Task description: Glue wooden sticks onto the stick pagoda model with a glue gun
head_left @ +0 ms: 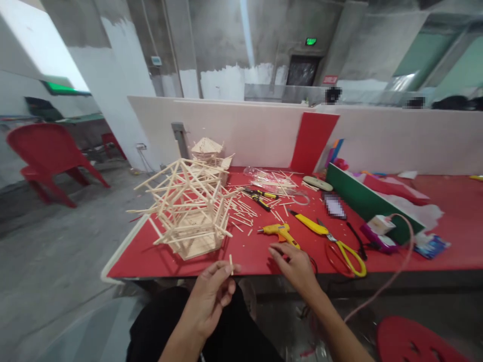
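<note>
1. Over the front edge of the desk [464,236], the left hand [215,284] pinches a short stick [231,264] between thumb and fingertip; the stick points roughly upright, and the other fingers curl in below it.
2. The right hand [292,264] is loosely spread, palm down, with nothing visible in its grasp. It is right by the handle of the yellow glue gun [277,230]; whether they touch, I cannot tell.
3. The glue gun lies with its nozzle toward the left, beyond both hands.
4. On the left part of the desk, beyond the left hand, is a large frame [196,221] of pale sticks, with a flat base and a peaked top. Some sticks jut out past its sides.
5. Behind the frame is a smaller model [207,147] with a pointed roof.
6. Loose sticks [241,213] are scattered to the right of the frame, and pliers [269,195] with black and yellow handles lie among them.
7. Right of the glue gun are a yellow knife [311,223] and scissors [341,246], the knife farther from the desk's front edge.
8. Farther right, a green board [372,201] stands on its long edge.
</note>
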`<state>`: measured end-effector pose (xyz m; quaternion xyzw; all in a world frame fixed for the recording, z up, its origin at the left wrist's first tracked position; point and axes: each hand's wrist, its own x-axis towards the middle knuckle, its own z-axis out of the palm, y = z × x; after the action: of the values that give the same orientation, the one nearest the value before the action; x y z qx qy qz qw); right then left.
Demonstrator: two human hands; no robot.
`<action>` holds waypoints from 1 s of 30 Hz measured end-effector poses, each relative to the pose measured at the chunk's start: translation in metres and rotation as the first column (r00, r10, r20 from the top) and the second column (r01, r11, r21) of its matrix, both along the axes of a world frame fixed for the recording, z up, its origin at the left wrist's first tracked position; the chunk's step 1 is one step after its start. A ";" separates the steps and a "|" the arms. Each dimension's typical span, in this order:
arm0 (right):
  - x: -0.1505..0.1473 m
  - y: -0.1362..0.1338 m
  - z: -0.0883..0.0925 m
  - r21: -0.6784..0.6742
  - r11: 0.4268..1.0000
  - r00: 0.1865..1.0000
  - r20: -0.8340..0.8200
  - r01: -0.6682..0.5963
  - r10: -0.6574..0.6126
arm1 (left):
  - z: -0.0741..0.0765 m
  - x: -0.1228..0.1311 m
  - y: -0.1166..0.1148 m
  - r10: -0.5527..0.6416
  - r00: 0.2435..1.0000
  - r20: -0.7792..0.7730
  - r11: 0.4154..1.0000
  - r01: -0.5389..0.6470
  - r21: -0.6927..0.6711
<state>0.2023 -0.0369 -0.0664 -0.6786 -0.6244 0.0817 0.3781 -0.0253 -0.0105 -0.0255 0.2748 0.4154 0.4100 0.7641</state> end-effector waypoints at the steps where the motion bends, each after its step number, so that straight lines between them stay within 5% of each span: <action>1: 0.016 -0.002 0.001 -0.029 0.997 0.994 0.079 0.074 -0.071 | 0.000 0.008 -0.001 -0.016 1.000 -0.002 1.000 0.016 -0.008; 5: 0.070 -0.006 0.013 -0.148 0.929 0.886 0.384 0.338 -0.261 | 0.003 0.037 -0.001 -0.062 0.998 0.015 0.998 0.062 -0.014; 9: 0.114 -0.015 0.018 -0.235 0.813 0.793 0.476 0.533 -0.381 | 0.002 0.057 0.002 -0.063 0.998 0.018 0.998 0.062 0.013; 15: 0.162 -0.026 -0.001 -0.454 0.654 0.775 0.526 0.605 -0.351 | 0.004 0.071 0.003 -0.045 0.999 -0.017 0.998 0.045 0.042; 24: 0.189 -0.025 0.000 -0.561 0.628 0.832 0.473 0.539 -0.291 | 0.006 0.068 -0.004 -0.039 0.994 -0.101 0.974 0.061 0.220; 30: 0.205 -0.037 0.001 -0.517 0.699 0.867 0.354 0.494 -0.351 | 0.008 0.063 -0.008 -0.020 0.996 -0.092 0.966 0.043 0.255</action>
<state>0.4077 -0.0738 -0.0657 -0.8921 -0.4320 0.1039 0.0816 0.0379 -0.0189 -0.0179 0.3959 0.3880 0.4356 0.7092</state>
